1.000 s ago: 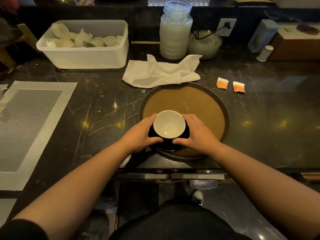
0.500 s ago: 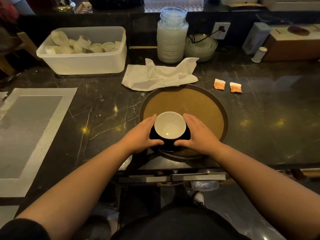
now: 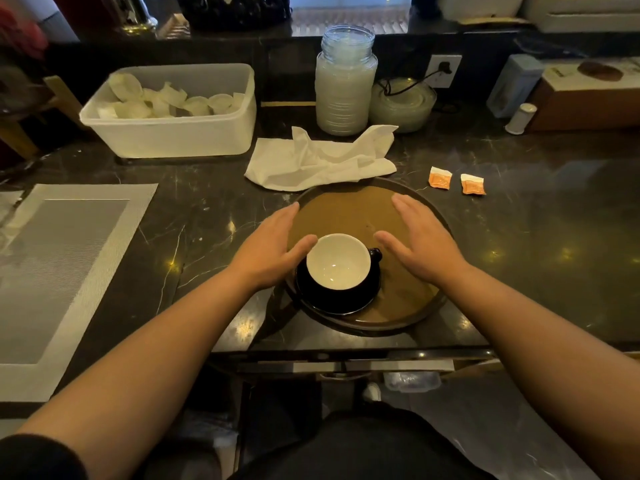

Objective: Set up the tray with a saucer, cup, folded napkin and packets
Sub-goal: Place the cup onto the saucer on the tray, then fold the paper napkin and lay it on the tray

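Both your hands are spread flat and hold nothing: the left hand (image 3: 268, 252) touches the rim of the cup (image 3: 337, 261) with its thumb, the right hand (image 3: 420, 242) hovers just beside its handle. The cup sits on the black saucer (image 3: 334, 299) at the near side of the round tray (image 3: 353, 206), close to the counter's (image 3: 540, 244) front edge. The napkin (image 3: 318, 161), crumpled just behind the tray, is likely soft and limp; take it by its corners to fold. The two orange packets (image 3: 455, 181), toward the counter's right edge, look light; pinch them by their edges.
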The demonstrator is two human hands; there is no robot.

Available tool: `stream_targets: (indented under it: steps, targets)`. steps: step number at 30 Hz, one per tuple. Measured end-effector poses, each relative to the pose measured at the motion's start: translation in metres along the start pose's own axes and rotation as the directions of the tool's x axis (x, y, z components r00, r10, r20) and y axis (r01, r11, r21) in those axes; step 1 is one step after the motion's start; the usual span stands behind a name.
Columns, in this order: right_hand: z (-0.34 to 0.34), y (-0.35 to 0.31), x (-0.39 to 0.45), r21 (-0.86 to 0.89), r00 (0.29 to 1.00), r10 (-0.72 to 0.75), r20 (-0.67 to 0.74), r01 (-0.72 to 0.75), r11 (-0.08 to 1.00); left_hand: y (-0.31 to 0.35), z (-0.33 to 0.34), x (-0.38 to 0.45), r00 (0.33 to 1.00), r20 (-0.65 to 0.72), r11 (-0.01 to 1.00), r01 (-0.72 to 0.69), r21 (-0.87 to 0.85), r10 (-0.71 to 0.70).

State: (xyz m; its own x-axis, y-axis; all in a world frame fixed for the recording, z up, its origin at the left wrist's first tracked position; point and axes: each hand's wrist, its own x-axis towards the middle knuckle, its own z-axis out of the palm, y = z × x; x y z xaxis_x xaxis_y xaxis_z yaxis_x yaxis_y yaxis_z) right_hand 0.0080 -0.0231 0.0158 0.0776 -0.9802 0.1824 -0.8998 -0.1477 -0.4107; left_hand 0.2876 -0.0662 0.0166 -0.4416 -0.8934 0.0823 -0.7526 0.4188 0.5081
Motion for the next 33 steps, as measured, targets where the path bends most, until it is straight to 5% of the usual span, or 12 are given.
stream_targets:
  steps: [12, 33]
  targets:
    - [0.005, 0.032, 0.078, -0.096, 0.999, -0.033, 0.011, 0.033, 0.995, -0.01, 0.005, 0.077, 0.991, -0.12, 0.978, 0.081, 0.193, -0.059]
    - [0.012, 0.113, 0.257, -0.201, 0.993, -0.12, -0.019, 0.114, 0.973, -0.043, 0.005, 0.242, 0.977, -0.138, 0.951, 0.195, 0.24, -0.165]
